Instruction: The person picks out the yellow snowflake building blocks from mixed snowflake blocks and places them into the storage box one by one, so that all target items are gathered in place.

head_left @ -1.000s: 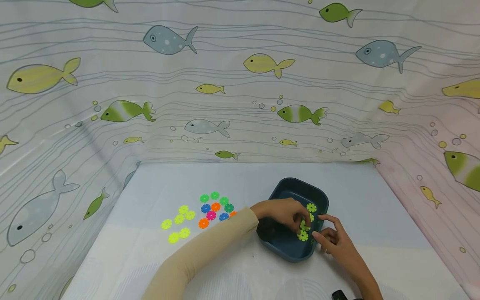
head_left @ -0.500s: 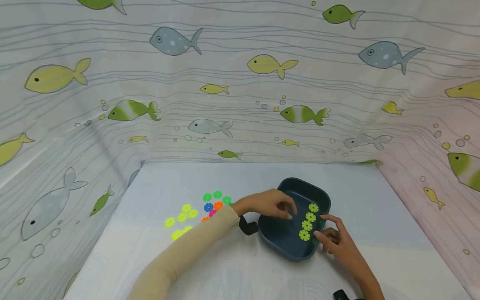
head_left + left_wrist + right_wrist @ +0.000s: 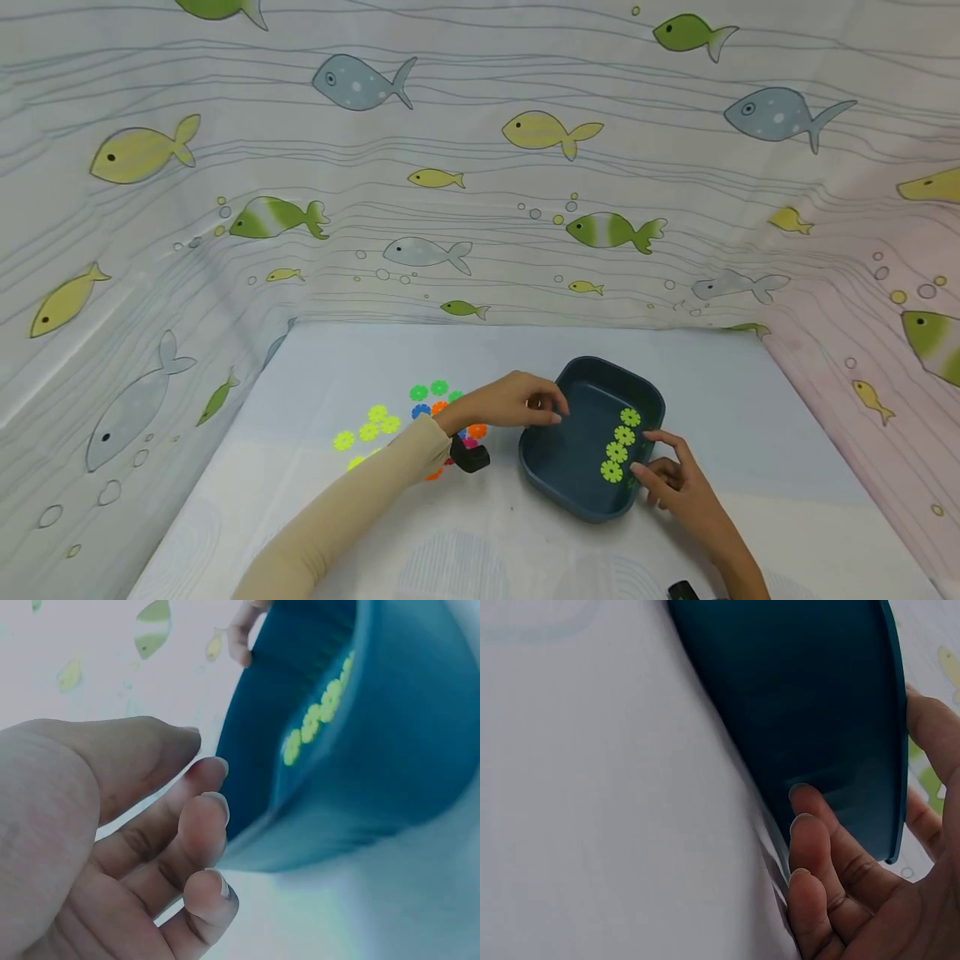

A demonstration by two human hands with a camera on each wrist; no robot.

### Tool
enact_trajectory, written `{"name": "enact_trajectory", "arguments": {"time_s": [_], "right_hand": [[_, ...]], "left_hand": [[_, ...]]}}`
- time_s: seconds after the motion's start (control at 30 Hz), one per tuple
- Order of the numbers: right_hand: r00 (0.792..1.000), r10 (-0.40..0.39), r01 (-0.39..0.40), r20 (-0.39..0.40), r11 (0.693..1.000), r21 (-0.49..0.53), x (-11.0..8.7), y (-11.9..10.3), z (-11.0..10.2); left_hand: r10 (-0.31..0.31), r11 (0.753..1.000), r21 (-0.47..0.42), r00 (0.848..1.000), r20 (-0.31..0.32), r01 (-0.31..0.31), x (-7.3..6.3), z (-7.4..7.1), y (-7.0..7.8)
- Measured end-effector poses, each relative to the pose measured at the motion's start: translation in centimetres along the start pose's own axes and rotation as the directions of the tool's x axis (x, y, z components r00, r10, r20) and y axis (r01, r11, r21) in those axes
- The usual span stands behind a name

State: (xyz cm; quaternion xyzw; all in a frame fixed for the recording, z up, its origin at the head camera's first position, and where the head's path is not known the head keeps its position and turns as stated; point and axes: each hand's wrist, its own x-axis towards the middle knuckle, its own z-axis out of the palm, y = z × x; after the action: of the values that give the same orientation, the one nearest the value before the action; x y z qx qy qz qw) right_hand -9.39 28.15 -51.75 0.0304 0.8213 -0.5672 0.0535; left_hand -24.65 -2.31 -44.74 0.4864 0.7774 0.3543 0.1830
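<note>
A dark blue rounded tray (image 3: 566, 467) stands on the table, with several yellow-green snowflake discs (image 3: 617, 452) lined up in a row on its floor. My left hand (image 3: 513, 402) is over the tray's left rim, its fingers loosely bent and nothing between them; the left wrist view shows the thumb and fingertips apart. My right hand (image 3: 684, 487) holds the tray's right side. Its thumb and index finger lie over the rim, and in the right wrist view the other fingers (image 3: 810, 844) rest against the outer wall.
Left of the tray lie loose snowflake discs: yellow ones (image 3: 368, 432), green ones (image 3: 439, 387), and blue, orange and pink ones partly covered by my left forearm (image 3: 360, 500). Fish-printed cloth (image 3: 480, 208) walls the table at the back and sides.
My left hand has let go of a yellow disc at the row in the tray and drawn back left to the rim. The right hand stays at the tray's side.
</note>
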Motion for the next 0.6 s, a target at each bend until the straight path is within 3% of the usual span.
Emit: {"name": "enact_trajectory", "arguments": {"time_s": [0.6], "right_hand": [[1.000, -0.003, 0.003, -0.012, 1.000, 0.000, -0.1, -0.4, 0.3]], "left_hand": [[-0.159, 0.982, -0.117, 0.982, -0.101, 0.147, -6.8, -1.2, -2.6]]}}
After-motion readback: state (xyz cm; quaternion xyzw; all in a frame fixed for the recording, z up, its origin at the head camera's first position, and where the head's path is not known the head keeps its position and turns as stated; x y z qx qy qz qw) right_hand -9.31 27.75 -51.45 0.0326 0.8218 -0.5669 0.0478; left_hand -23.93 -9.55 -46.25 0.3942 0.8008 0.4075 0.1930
